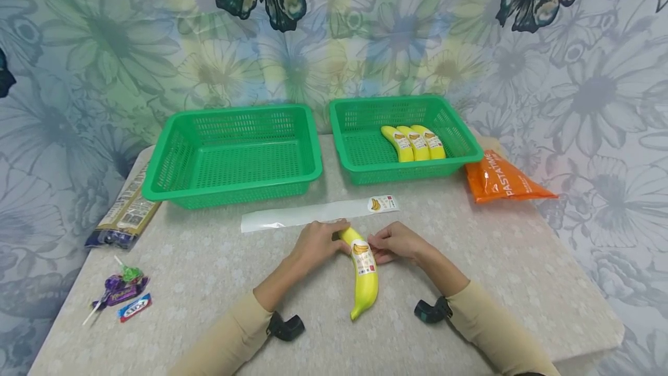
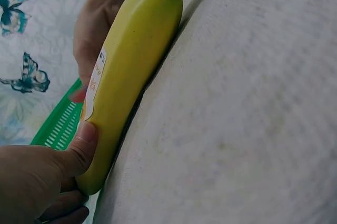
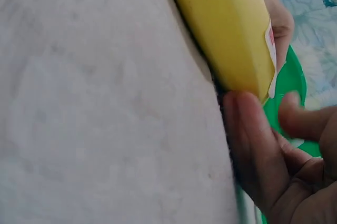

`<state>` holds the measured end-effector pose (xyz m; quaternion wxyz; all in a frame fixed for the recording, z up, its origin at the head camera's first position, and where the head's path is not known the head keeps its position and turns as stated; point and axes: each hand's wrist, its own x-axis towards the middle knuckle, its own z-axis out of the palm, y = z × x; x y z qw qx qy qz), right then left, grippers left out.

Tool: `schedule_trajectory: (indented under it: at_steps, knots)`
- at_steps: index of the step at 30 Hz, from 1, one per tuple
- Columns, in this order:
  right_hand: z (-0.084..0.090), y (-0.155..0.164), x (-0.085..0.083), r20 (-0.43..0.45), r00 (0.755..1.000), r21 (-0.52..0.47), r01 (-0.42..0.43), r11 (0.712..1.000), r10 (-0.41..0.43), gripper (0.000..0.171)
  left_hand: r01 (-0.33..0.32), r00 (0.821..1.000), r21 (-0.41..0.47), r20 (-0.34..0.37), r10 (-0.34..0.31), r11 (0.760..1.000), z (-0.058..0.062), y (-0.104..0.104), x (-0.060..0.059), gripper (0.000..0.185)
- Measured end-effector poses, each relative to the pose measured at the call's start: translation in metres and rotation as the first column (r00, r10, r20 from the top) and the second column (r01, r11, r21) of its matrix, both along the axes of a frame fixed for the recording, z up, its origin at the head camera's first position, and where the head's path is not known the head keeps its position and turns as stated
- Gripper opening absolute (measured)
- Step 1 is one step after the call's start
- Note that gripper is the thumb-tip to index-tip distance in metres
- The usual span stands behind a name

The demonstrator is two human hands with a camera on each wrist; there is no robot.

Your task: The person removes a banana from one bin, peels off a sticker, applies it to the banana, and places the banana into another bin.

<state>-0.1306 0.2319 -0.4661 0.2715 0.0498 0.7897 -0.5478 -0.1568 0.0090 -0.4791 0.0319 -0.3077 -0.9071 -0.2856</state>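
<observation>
Looking down at the pale speckled table (image 1: 209, 283), we see a long yellow plastic-looking banana with a printed label (image 1: 364, 274) lying flat at the centre, its labelled end toward twelve o'clock. Our left hand (image 1: 315, 242) sits at the banana's ten o'clock, thumb pressed to its side and fingers curled round the far end, seemingly to keep it from rolling. Our right hand (image 1: 396, 242), at its two o'clock, pinches at the label's edge with bent fingertips; both hands are thus closed on the same banana, close together. Just beyond, toward twelve, lies a white strip of backing paper carrying one banana sticker (image 1: 318, 212), handy for the fingers. Farther back stand two green perforated plastic baskets: the left one (image 1: 232, 152) shows nothing inside, while the right one (image 1: 404, 135) holds three labelled yellow bananas (image 1: 414, 142) side by side. An orange pasta packet (image 1: 503, 180) lies at two o'clock, wrapped sweets (image 1: 122, 292) at eight.
</observation>
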Motion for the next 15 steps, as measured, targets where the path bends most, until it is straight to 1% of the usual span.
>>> schedule_trajectory:
  at_steps: [3, 5, 8, 10, 12, 15]
  knots:
    - [0.006, -0.005, 0.005, -0.046, 0.999, 0.082, -0.011, 0.997, 0.015, 0.029, 0.016, 1.0, -0.006, 0.011, -0.015, 1.0, 0.003, -0.001, -0.002, 0.056]
    - [0.009, -0.009, 0.009, -0.07, 0.997, 0.123, -0.005, 0.992, 0.014, 0.031, 0.039, 0.999, -0.033, 0.029, -0.038, 0.999, 0.007, -0.003, -0.004, 0.056]
    - [0.01, -0.013, 0.012, -0.082, 0.997, 0.153, 0.02, 0.988, -0.007, 0.034, 0.099, 0.991, -0.079, 0.101, -0.091, 0.992, 0.017, -0.007, -0.01, 0.055]
    - [0.01, -0.014, 0.013, -0.083, 0.996, 0.156, 0.033, 0.987, -0.02, 0.035, 0.116, 0.983, -0.086, 0.153, -0.102, 0.99, 0.027, -0.009, -0.018, 0.057]
    - [0.01, -0.014, 0.014, -0.08, 0.996, 0.149, 0.038, 0.988, -0.026, 0.035, 0.107, 0.98, -0.061, 0.173, -0.095, 0.992, 0.039, -0.008, -0.029, 0.061]
    - [0.011, -0.013, 0.015, -0.082, 0.996, 0.132, 0.043, 0.99, -0.032, 0.034, 0.043, 0.984, 0.014, 0.172, -0.045, 0.999, 0.057, 0.003, -0.048, 0.073]
